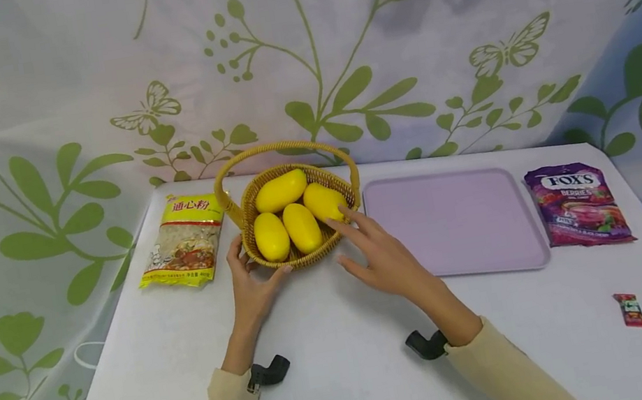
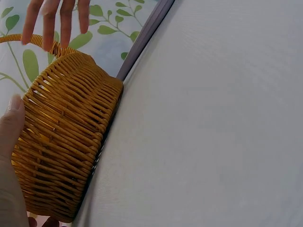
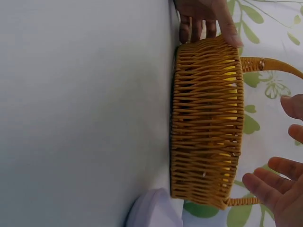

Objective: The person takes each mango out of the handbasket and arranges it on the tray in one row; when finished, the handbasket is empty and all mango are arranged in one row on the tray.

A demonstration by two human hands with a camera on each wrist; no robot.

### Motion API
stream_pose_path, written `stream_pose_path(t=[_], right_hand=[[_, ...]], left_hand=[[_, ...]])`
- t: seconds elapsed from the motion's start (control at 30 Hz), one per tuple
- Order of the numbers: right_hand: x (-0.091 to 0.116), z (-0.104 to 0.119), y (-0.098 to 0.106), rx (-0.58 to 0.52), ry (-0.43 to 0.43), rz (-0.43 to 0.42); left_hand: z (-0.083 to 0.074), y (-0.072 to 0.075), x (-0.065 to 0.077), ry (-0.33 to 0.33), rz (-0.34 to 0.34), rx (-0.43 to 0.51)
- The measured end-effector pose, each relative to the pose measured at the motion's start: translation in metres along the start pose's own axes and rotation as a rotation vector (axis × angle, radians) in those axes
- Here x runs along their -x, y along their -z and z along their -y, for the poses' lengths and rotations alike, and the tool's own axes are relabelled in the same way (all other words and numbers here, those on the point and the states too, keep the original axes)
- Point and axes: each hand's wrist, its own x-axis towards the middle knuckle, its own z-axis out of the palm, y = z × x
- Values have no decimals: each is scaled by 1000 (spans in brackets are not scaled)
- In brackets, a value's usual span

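A woven wicker basket (image 1: 340,245) with a tall arched handle stands on the table and holds several smooth yellow oval fruits (image 1: 302,228). My left hand (image 1: 254,289) holds the basket at its front left, with the thumb (image 3: 228,28) at the rim and the fingers against the side. Above the basket's right front, my right hand (image 1: 381,253) hovers with spread, relaxed fingers. Its fingertips overlap the rightmost yellow fruit (image 1: 323,201) in the head view. In the right wrist view, those fingers (image 3: 265,189) appear beside the rim with nothing between them.
A bag of dried pasta (image 1: 184,240) lies left of the basket. Right of it is a light purple tray (image 1: 459,223), then a purple Fox's candy bag (image 1: 578,205). A small red wrapped candy (image 1: 631,309) lies nearer the front. Patterned cloth (image 1: 253,98) hangs behind the table.
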Motion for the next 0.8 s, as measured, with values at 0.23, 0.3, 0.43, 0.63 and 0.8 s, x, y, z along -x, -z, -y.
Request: stream_pose_path(t=[0.23,0.3,0.43,0.63,0.8], right_hand=[[-35,3,-10,-32,35,14],[-43,4,-14,-18,24,28],[-57,4,-20,10,-19,86],[-73,-1,-27,-14,-98,209],[-82,-5,-36,-26,-94,271]], left_hand=[[-2,2,1,-1,-6,-21],[-1,3,2,7,-9,-16],[1,2,3,7,-8,-3],[5,1,2,3,9,4],[4,2,1,1,10,1]])
